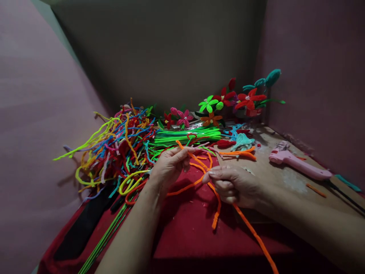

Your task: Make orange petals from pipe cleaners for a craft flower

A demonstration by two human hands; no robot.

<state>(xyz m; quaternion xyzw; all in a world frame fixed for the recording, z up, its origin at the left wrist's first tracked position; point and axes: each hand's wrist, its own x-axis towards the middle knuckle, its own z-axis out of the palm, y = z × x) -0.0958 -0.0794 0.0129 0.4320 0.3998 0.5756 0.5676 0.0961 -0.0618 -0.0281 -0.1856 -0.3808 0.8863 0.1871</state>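
My left hand pinches an orange pipe cleaner near one end, whose tip sticks up past the fingers. Close to its right, my right hand grips the same pipe cleaner between thumb and forefinger. A long orange length runs out below the right hand toward the lower edge. Other orange pieces lie around and under the fingers on the red cloth; which of them are joined to the held one I cannot tell. A folded orange piece lies just beyond the right hand.
A tangled heap of coloured pipe cleaners rises at left. Green pipe cleaners lie bundled in the middle, before finished pipe-cleaner flowers. A pink glue gun rests on the cardboard at right. Thin green stems lie beside my left forearm.
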